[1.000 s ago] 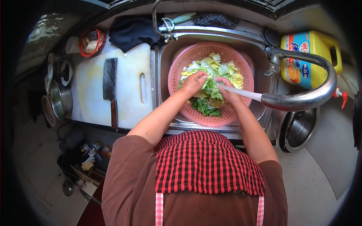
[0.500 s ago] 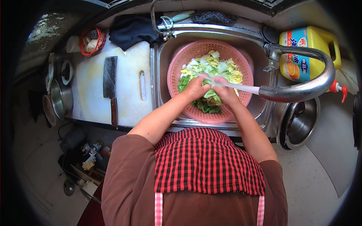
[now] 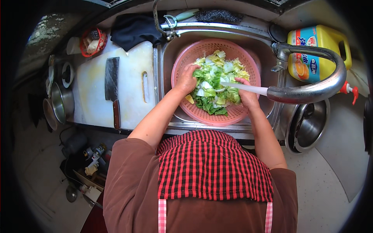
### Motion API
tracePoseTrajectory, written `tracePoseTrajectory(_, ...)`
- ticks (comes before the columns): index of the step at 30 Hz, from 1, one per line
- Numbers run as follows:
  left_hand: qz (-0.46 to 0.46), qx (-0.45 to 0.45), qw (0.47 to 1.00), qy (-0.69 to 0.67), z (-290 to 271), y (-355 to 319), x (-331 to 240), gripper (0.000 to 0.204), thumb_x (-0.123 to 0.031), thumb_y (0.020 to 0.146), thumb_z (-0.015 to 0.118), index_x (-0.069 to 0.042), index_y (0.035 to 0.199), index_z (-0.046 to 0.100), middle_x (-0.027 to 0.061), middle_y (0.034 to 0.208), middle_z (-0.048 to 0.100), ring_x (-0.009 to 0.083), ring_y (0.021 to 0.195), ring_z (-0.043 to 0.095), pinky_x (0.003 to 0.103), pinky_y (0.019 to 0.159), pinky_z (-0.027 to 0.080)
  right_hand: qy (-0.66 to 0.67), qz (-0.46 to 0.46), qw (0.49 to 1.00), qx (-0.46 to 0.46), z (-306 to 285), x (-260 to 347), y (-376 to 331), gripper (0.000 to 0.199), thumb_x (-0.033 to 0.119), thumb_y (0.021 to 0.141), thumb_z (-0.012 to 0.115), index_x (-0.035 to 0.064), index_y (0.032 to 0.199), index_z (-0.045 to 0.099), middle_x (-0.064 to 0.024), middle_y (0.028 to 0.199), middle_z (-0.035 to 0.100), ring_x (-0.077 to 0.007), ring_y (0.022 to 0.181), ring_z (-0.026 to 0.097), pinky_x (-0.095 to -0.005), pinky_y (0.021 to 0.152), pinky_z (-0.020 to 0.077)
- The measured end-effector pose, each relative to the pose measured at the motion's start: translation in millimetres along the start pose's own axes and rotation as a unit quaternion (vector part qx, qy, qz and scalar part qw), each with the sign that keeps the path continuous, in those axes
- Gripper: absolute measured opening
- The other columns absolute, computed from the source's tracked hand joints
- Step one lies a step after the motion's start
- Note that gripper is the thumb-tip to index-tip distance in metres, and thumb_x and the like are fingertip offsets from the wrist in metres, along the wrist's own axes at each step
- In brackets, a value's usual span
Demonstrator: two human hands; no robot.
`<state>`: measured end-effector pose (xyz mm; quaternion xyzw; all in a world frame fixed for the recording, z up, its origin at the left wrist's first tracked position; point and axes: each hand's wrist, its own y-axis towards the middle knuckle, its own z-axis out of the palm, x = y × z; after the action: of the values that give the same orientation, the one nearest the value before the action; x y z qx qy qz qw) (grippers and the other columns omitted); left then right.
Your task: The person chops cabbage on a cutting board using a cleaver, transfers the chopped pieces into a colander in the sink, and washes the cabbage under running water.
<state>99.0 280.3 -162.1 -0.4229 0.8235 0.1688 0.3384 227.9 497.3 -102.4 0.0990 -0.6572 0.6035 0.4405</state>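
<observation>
Hands at a sink, seen from above. The greens (image 3: 217,79) lie heaped in a pink colander (image 3: 210,121), which stands inside the sink (image 3: 268,54) — its pierced wall, presumably, lets water drain there. The left grip (image 3: 187,79) cups the heap's left side, fingers spread and curved over the leaf edges. The right grip (image 3: 248,96) sits at the right side, thumb apart; leaves hide its fingers, so whether it pinches any cannot be told. Set opposite each other, the two seem to hem the heap in. From the right, the curved tap (image 3: 311,95) sends a pale stream (image 3: 248,88) across the colander's rim onto the leaves, its mouth apparently aimed there so that the hands stay free. Left of the sink, a cleaver (image 3: 111,81) rests flat on a white board (image 3: 130,89), handle toward the near edge — probably for easy reach. The yellow jug (image 3: 332,46) stands far right, clear of the colander.
</observation>
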Motion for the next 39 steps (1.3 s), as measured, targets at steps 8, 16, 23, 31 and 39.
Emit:
tracePoseTrajectory(8, -0.098, 0.147, 0.983, -0.047, -4.0, 2.0, -23.8, 0.047, 0.005, 0.066, 0.046, -0.004, 0.111, 0.055, 0.0143, 0.105, 0.059, 0.0304, 0.093, 0.056, 0.033, 0.085, 0.044, -0.037, -0.013, 0.999, -0.015, -11.3, -1.6, 5.6, 0.031, 0.006, 0.082, 0.053, 0.0086, 0.113, 0.054, -0.0087, 0.102, 0.058, -0.0152, 0.09, 0.054, -0.0236, 0.078, 0.0449)
tracePoseTrajectory(16, -0.333, 0.133, 0.856, -0.373, 3.6, 13.1, -94.2, 0.043, 0.003, 0.066, 0.049, -0.004, 0.108, 0.056, 0.0148, 0.097, 0.061, 0.031, 0.085, 0.057, 0.033, 0.078, 0.046, -0.193, -0.145, 0.97, -0.002, 32.5, -13.6, -4.9, 0.035, 0.012, 0.079, 0.055, 0.006, 0.114, 0.053, -0.0136, 0.103, 0.059, -0.0251, 0.084, 0.058, -0.031, 0.075, 0.0473)
tracePoseTrajectory(23, -0.006, 0.134, 0.986, -0.102, 20.2, -5.2, -71.3, 0.041, 0.0, 0.067, 0.051, -0.005, 0.108, 0.057, 0.0143, 0.088, 0.061, 0.0312, 0.078, 0.057, 0.034, 0.074, 0.047, -0.465, -0.136, 0.874, 0.021, 31.8, -21.2, -7.5, 0.041, 0.02, 0.078, 0.056, 0.0038, 0.115, 0.053, -0.0197, 0.107, 0.059, -0.0357, 0.092, 0.057, -0.0366, 0.078, 0.0463)
tracePoseTrajectory(31, -0.151, 0.164, 0.975, 0.025, 6.9, 20.8, -54.9, 0.05, -0.001, 0.068, 0.053, -0.011, 0.117, 0.052, 0.0182, 0.106, 0.056, 0.0321, 0.093, 0.055, 0.036, 0.082, 0.045, -0.425, -0.165, 0.89, -0.016, 2.1, -8.2, -6.7, 0.041, 0.022, 0.078, 0.054, 0.0043, 0.115, 0.053, -0.02, 0.108, 0.058, -0.0373, 0.092, 0.058, -0.0383, 0.078, 0.0465)
tracePoseTrajectory(39, -0.005, 0.326, 0.883, 0.337, 0.3, -14.4, -74.6, 0.088, -0.018, 0.074, 0.064, -0.034, 0.143, 0.011, 0.0197, 0.144, 0.017, 0.0416, 0.117, 0.037, 0.054, 0.079, 0.045, -0.7, -0.043, 0.713, -0.004, 14.7, -18.1, -8.2, 0.039, 0.017, 0.078, 0.054, 0.0033, 0.114, 0.053, -0.0193, 0.108, 0.058, -0.0348, 0.093, 0.059, -0.0369, 0.08, 0.0463)
